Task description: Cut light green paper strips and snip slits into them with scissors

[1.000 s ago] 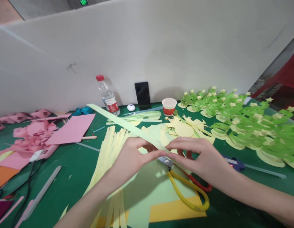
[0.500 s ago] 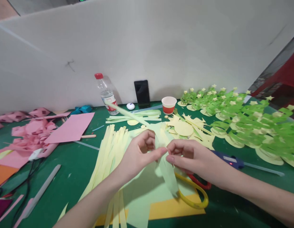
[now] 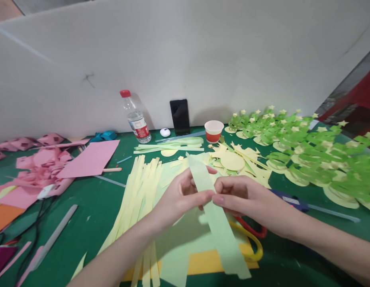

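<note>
Pale green paper strips point(image 3: 222, 229) are pinched between both hands, one lying over another with their lower ends slightly fanned. My left hand point(image 3: 185, 191) grips them with the thumb on top and the fingers behind. Close beside it, my right hand point(image 3: 237, 193) pinches their right edge, thumb tip almost against the left thumb. Beneath the hands lie pale green paper sheets point(image 3: 181, 239) over an orange sheet point(image 3: 202, 263). Scissors with red and yellow handles point(image 3: 258, 249) lie under the right hand, their blades hidden. Cut pale yellow strips point(image 3: 137, 191) lie left of the hands.
A water bottle point(image 3: 139, 121), a phone point(image 3: 179, 116) and a paper cup point(image 3: 214, 132) stand along the white wall point(image 3: 173, 52). Green paper trees point(image 3: 319, 155) crowd the right. A glue gun point(image 3: 292, 201) lies near my right wrist. Pink paper pieces point(image 3: 46, 163) cover the left.
The strips have turned in my hands: seen narrow and angled before, they now lie broad face up, slanting down to the right. Both hands stay close together over the sheets.
</note>
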`<action>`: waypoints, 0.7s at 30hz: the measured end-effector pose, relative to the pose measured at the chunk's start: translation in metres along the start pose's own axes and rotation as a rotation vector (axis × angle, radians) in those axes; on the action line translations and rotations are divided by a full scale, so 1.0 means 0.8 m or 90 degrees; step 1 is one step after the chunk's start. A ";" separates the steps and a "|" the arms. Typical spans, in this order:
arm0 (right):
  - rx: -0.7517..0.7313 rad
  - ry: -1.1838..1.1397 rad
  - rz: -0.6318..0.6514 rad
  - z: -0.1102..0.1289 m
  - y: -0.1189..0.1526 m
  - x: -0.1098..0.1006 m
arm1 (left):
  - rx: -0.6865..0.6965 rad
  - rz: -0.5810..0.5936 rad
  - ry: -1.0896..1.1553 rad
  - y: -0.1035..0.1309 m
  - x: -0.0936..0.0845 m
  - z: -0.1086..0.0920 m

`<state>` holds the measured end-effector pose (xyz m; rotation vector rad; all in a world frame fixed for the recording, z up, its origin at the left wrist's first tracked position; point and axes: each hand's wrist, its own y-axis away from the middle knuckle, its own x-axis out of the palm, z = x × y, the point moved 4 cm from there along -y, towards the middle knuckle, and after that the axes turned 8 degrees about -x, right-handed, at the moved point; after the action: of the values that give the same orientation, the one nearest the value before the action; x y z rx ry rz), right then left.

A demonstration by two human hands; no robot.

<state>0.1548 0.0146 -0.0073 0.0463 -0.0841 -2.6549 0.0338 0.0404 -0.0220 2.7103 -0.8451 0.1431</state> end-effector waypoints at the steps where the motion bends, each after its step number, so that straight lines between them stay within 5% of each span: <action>1: -0.003 0.013 0.001 0.000 0.000 0.000 | -0.001 -0.005 -0.007 0.001 0.001 0.001; 6: 0.046 0.028 0.120 -0.002 0.005 0.013 | 0.021 -0.064 -0.035 0.000 -0.008 -0.003; 12: 0.124 0.063 0.267 0.001 0.019 0.022 | 0.126 -0.223 0.109 -0.008 -0.056 -0.030; 17: 0.113 0.079 0.285 0.000 0.020 0.016 | 0.201 -0.265 0.220 -0.010 -0.086 -0.047; 21: 0.088 0.033 0.252 0.003 0.016 0.009 | 0.179 -0.245 0.267 -0.011 -0.079 -0.047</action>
<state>0.1540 0.0002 -0.0043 0.1297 -0.2343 -2.2486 -0.0138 0.0929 -0.0002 2.8742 -0.1903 0.7586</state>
